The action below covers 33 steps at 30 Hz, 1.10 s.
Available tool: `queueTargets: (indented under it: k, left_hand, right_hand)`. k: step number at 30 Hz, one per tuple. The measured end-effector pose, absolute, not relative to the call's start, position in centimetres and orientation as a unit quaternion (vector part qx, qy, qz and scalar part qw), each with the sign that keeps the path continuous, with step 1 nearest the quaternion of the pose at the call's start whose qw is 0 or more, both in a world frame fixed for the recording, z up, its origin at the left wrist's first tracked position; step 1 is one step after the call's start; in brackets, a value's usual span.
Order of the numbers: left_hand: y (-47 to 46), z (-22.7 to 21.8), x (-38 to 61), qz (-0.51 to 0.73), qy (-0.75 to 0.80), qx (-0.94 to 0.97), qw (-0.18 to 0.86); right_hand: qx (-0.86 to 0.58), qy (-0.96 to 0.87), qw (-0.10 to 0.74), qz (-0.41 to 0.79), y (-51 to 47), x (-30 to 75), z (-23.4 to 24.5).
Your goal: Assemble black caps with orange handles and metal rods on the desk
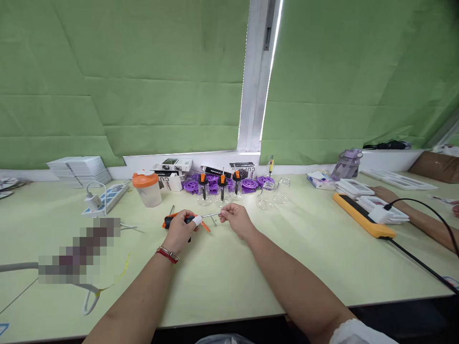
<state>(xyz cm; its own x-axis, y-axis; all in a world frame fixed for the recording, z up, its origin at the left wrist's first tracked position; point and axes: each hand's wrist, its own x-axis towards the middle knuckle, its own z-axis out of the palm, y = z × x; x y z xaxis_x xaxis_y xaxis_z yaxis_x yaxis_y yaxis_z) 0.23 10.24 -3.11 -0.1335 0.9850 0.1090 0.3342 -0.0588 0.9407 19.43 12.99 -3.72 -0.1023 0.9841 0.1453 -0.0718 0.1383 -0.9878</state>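
Observation:
My left hand (181,231) is wrapped round a black-and-orange handled piece (168,221) lying low over the table; its exact kind is unclear. A white covering shows on one finger. From this piece a thin metal rod (211,215) points right. At its right end my right hand (235,220) is closed in a pinch on the rod. An orange strip-like part (205,226) sticks out below the left fingers, and another thin metal piece (214,220) shows beneath the rod. Just behind stand three clear vessels with black-and-orange tops (222,184).
Purple coils (250,185) and small boxes (171,181) line the wall. An orange-lidded cup (147,188) and a white power strip (107,198) stand left. To the right lie clear curved pieces (281,197), a yellow power strip (364,215) and another person's arm (419,217).

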Motion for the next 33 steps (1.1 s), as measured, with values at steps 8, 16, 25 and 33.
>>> queueTargets:
  k: [8, 16, 25, 33]
  left_hand:
    - [9.9, -3.1, 1.1, 0.476, 0.550, 0.565, 0.389]
    - [9.1, -2.5, 1.8, 0.451, 0.581, 0.579, 0.353]
    - [9.3, -2.5, 1.7, 0.440, 0.582, 0.586, 0.353]
    - [9.4, -2.6, 1.6, 0.448, 0.581, 0.579, 0.357]
  right_hand:
    - [-0.459, -0.528, 0.539, 0.469, 13.6, 19.5, -4.6]
    - [-0.528, -0.671, 0.434, 0.286, 13.8, 20.3, -4.7]
    - [-0.496, -0.652, 0.412, 0.399, 14.2, 20.5, -5.1]
    - [-0.477, -0.654, 0.412, 0.418, 13.9, 20.6, -4.6]
